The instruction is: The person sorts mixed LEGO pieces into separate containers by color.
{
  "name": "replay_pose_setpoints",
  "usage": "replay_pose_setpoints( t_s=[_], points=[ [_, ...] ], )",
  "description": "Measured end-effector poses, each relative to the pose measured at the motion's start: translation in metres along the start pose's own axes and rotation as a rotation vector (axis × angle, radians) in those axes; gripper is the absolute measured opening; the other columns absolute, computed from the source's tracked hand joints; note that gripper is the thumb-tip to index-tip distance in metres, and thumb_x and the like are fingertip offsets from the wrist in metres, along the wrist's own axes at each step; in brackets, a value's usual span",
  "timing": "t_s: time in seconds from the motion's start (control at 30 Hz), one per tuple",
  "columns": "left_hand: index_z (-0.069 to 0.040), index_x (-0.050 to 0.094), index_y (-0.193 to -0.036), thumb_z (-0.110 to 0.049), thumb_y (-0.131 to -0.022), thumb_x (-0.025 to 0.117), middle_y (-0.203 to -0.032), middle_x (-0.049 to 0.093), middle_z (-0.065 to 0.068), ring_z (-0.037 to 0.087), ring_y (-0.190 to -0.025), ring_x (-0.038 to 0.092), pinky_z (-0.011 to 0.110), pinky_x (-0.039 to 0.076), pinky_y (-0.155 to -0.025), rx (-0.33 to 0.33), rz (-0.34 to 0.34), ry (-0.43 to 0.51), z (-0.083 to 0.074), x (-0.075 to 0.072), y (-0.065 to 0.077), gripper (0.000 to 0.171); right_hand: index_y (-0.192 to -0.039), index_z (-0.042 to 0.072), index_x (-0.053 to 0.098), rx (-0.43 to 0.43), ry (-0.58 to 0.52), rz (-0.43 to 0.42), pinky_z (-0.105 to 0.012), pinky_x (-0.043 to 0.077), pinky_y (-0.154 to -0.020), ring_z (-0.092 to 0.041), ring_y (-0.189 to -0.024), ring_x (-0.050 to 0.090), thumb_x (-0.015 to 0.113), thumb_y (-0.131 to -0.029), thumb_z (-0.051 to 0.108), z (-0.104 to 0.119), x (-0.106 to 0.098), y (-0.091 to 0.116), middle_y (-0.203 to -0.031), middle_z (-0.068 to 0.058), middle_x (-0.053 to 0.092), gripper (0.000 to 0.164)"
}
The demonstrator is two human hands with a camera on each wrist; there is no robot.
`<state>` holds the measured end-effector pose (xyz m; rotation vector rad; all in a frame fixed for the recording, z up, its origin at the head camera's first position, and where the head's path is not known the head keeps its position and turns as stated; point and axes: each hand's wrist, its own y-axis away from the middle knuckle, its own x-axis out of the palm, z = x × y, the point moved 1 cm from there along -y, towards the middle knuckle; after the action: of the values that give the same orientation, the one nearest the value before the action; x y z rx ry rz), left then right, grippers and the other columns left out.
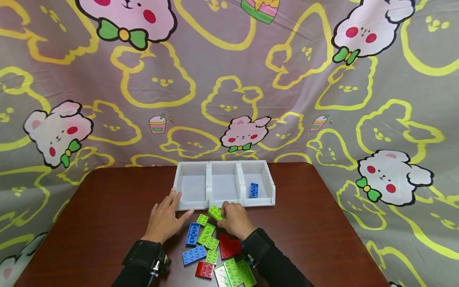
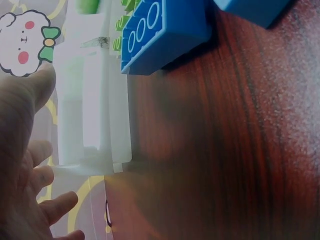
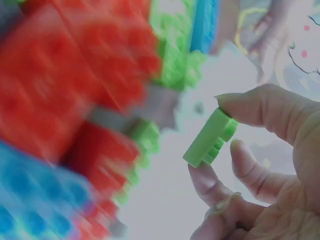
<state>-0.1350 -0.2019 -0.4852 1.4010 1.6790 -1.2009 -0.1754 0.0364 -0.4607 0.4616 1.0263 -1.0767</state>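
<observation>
Between thumb and fingertip, my right hand [image 1: 236, 220] pinches a green toy brick [image 3: 210, 137] just in front of the white three-compartment tray [image 1: 224, 183]. My left hand [image 1: 164, 219] lies with fingers spread at the tray's front left corner and holds nothing. In the left wrist view its fingers [image 2: 60, 207] are extended beside the tray wall. Close to the left thumb are a small green brick [image 1: 202, 219] and a blue brick [image 1: 192, 234] showing its hollow underside. A red brick [image 1: 229, 247] lies under the right wrist.
One blue brick [image 1: 253, 190] is in the tray's right compartment. Several loose bricks lie between the forearms, among them a blue one [image 1: 194, 255], a red one [image 1: 204, 270] and long green ones [image 1: 233, 273]. Behind the brown table [image 1: 118, 207] hangs a patterned cloth [image 1: 201, 91].
</observation>
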Motion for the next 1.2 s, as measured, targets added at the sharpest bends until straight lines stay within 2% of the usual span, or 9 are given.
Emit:
replay_pose_setpoints(
  t_s=[0.1,0.23,0.43,0.7,0.93,1.2],
  points=[
    [-0.001,0.042,-0.152,-0.051,-0.092,0.067,-0.159,0.031,0.025,0.046,-0.140,0.040,0.072,0.026,-0.110,-0.004,0.006,-0.005,0.000,-0.001,0.000,0.082,-0.078,0.008,0.057,-0.028,0.009,-0.068,-0.031,0.043,-0.059,-0.020,-0.067,0.055,0.090,-0.072,0.011,-0.004,-0.012,-0.012,-0.069,0.000,0.052,0.034],
    [-0.001,0.041,-0.152,-0.051,-0.092,0.067,-0.159,0.031,0.025,0.046,-0.140,0.041,0.073,0.026,-0.110,-0.007,0.017,-0.003,0.000,0.000,-0.001,0.083,-0.084,0.005,0.058,0.000,0.013,-0.099,-0.035,0.045,-0.061,-0.025,-0.070,0.057,0.087,-0.076,0.009,-0.012,-0.019,-0.027,-0.073,-0.005,0.052,0.031],
    [-0.003,0.039,-0.154,-0.052,-0.093,0.065,-0.161,0.028,0.024,0.046,-0.140,0.040,0.074,0.025,-0.109,-0.018,0.046,0.003,0.000,0.001,0.000,0.083,-0.090,0.004,0.060,0.052,0.010,-0.091,-0.038,0.050,-0.064,-0.028,-0.074,0.061,0.085,-0.079,0.009,-0.021,-0.012,-0.044,-0.081,-0.009,0.057,0.028],
    [-0.003,0.040,-0.153,-0.054,-0.093,0.065,-0.161,0.029,0.024,0.047,-0.136,0.044,0.073,0.027,-0.109,-0.015,0.033,-0.003,-0.001,0.000,-0.001,0.082,-0.088,0.004,0.061,0.065,0.052,-0.135,-0.044,0.053,-0.063,-0.034,-0.073,0.064,0.083,-0.079,0.007,-0.020,-0.002,-0.064,-0.083,-0.013,0.059,0.025],
    [-0.004,0.040,-0.154,-0.052,-0.093,0.067,-0.161,0.028,0.023,0.046,-0.139,0.042,0.074,0.026,-0.109,-0.021,0.040,0.019,-0.002,0.002,-0.001,0.082,-0.089,0.001,0.063,0.080,0.094,-0.148,-0.044,0.055,-0.062,-0.036,-0.072,0.066,0.083,-0.080,0.005,-0.026,0.006,-0.068,-0.081,-0.015,0.061,0.022],
    [-0.004,0.039,-0.154,-0.053,-0.093,0.066,-0.162,0.027,0.023,0.046,-0.139,0.042,0.074,0.025,-0.109,-0.023,0.036,0.023,0.000,0.001,-0.001,0.083,-0.088,0.003,0.062,0.057,0.047,-0.123,-0.043,0.052,-0.062,-0.034,-0.072,0.064,0.081,-0.084,0.009,-0.029,-0.001,-0.060,-0.083,-0.013,0.060,0.020]
  ],
)
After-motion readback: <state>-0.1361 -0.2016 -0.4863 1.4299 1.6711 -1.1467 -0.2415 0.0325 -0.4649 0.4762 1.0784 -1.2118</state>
